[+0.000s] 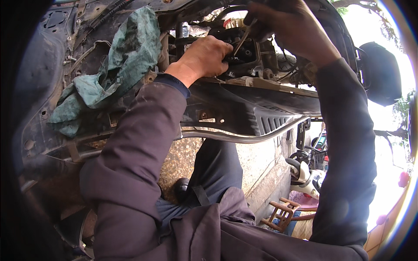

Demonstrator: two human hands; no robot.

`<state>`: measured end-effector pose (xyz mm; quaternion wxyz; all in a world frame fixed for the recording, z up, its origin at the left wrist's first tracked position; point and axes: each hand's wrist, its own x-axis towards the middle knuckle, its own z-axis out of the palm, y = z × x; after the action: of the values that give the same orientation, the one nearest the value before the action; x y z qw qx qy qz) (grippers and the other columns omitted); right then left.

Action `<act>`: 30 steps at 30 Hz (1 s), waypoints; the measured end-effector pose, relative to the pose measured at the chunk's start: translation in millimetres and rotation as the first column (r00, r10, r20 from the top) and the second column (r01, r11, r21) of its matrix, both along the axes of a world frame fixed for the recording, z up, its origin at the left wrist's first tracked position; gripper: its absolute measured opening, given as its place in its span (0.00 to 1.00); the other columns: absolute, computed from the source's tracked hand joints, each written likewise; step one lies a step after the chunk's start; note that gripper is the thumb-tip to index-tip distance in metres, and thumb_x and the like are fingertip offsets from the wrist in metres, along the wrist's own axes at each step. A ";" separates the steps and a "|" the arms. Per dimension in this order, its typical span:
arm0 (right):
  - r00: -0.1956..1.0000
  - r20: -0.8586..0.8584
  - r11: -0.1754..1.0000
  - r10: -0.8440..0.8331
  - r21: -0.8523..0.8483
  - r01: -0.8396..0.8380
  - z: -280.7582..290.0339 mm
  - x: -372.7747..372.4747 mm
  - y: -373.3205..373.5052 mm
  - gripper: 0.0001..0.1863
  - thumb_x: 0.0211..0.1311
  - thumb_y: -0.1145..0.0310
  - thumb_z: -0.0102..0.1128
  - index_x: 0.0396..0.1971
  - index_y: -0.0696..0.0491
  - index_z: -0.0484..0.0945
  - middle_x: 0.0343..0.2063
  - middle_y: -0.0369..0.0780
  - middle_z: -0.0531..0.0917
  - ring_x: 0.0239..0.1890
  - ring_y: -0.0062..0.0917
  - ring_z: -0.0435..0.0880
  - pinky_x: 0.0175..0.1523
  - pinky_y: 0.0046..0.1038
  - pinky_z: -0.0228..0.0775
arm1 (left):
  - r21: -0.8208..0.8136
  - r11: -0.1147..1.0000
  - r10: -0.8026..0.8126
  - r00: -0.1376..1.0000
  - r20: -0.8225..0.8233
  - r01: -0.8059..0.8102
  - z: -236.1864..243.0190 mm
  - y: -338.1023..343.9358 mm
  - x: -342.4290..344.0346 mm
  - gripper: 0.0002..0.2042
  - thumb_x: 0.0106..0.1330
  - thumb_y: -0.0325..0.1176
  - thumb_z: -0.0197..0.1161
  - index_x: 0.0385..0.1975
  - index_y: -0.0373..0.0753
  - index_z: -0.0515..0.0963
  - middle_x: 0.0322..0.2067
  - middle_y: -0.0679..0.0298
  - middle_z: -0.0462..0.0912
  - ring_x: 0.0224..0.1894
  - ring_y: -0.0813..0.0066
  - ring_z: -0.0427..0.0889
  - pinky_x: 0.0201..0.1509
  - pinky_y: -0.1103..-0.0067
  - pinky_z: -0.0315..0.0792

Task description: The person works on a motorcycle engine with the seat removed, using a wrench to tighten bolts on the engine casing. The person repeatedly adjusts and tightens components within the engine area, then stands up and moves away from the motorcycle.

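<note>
My right hand [289, 28] is closed round the dark handle of a screwdriver [241, 42]. Its thin shaft slants down to the left into the opened body of a scooter-like vehicle [226, 104], beside dark engine parts [248, 53]. Just left of the shaft is my left hand [203, 56], palm down, with its fingers curled in among these parts. Whatever its fingertips hold or press is hidden. The screwdriver's tip is hard to make out against the dark metal.
A crumpled, stained green cloth [130, 56] lies over the frame at left. A curved metal tube [244, 139] runs along the vehicle's near side. Below right are a small wooden stool [281, 214] and a parked white scooter [307, 180]. A black box-like part [381, 74] sticks out at far right.
</note>
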<state>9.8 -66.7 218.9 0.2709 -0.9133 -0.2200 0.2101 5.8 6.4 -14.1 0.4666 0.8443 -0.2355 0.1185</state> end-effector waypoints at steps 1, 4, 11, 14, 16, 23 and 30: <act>0.999 0.015 0.994 -0.040 -0.103 0.041 -3.9 0.9 3.7 0.07 0.74 0.72 0.57 0.40 0.59 0.81 0.27 0.38 0.84 0.27 0.23 0.85 0.35 0.27 0.79 | 0.000 1.000 -0.018 1.000 -0.020 0.018 1.9 0.1 -0.5 0.15 0.53 0.35 0.68 0.42 0.45 0.87 0.37 0.55 0.89 0.44 0.52 0.87 0.52 0.63 0.82; 0.762 0.464 0.888 0.451 -0.149 -0.435 -19.0 -3.0 17.4 0.08 0.72 0.70 0.56 0.38 0.58 0.81 0.29 0.43 0.86 0.28 0.27 0.85 0.36 0.34 0.78 | 0.102 0.995 0.001 0.999 -0.034 0.002 7.8 1.6 -2.0 0.15 0.54 0.35 0.68 0.42 0.45 0.87 0.37 0.56 0.89 0.45 0.53 0.87 0.53 0.63 0.81; 0.936 -0.002 0.793 0.353 -0.530 -0.300 2.2 8.2 47.6 0.11 0.68 0.65 0.57 0.35 0.59 0.81 0.30 0.50 0.85 0.32 0.34 0.85 0.39 0.39 0.75 | 0.148 0.988 0.042 0.998 -0.044 -0.035 13.2 0.2 -4.5 0.13 0.54 0.36 0.68 0.39 0.43 0.87 0.37 0.55 0.88 0.45 0.53 0.87 0.51 0.63 0.82; 0.937 -0.037 0.765 0.348 -0.566 -0.307 4.5 6.1 49.3 0.12 0.66 0.64 0.57 0.34 0.59 0.81 0.30 0.51 0.84 0.33 0.35 0.85 0.40 0.39 0.75 | 0.142 0.986 0.080 0.996 0.025 -0.083 15.0 0.3 -6.5 0.13 0.52 0.38 0.69 0.37 0.44 0.87 0.31 0.55 0.87 0.39 0.53 0.87 0.47 0.63 0.82; 0.921 -0.019 0.756 0.388 -0.565 -0.330 2.0 6.8 49.7 0.13 0.66 0.64 0.57 0.34 0.60 0.81 0.29 0.51 0.84 0.33 0.37 0.85 0.39 0.40 0.75 | 0.172 0.981 0.095 0.995 0.003 -0.094 18.1 -0.3 -6.9 0.12 0.52 0.39 0.69 0.36 0.43 0.87 0.31 0.56 0.88 0.40 0.54 0.88 0.48 0.63 0.82; 0.861 0.076 0.718 0.503 -0.591 -0.368 -11.1 14.2 49.8 0.12 0.66 0.65 0.58 0.34 0.61 0.81 0.27 0.50 0.84 0.31 0.36 0.84 0.39 0.39 0.74 | 0.193 0.974 0.122 0.992 0.000 -0.120 22.9 -2.1 -7.0 0.12 0.53 0.40 0.69 0.35 0.44 0.87 0.31 0.57 0.88 0.40 0.54 0.88 0.48 0.63 0.82; 0.888 0.063 0.745 0.456 -0.573 -0.341 -9.7 9.2 58.6 0.12 0.67 0.67 0.58 0.34 0.61 0.81 0.26 0.49 0.83 0.30 0.33 0.83 0.38 0.38 0.74 | 0.223 0.970 0.101 0.995 -0.006 -0.097 21.1 -3.7 -6.2 0.11 0.53 0.40 0.68 0.35 0.46 0.88 0.32 0.57 0.88 0.41 0.54 0.88 0.48 0.62 0.82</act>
<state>19.0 -8.1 209.1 -0.0763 -0.8993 -0.3674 0.2246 -0.4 2.7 7.1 0.3649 0.9028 -0.2009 0.1070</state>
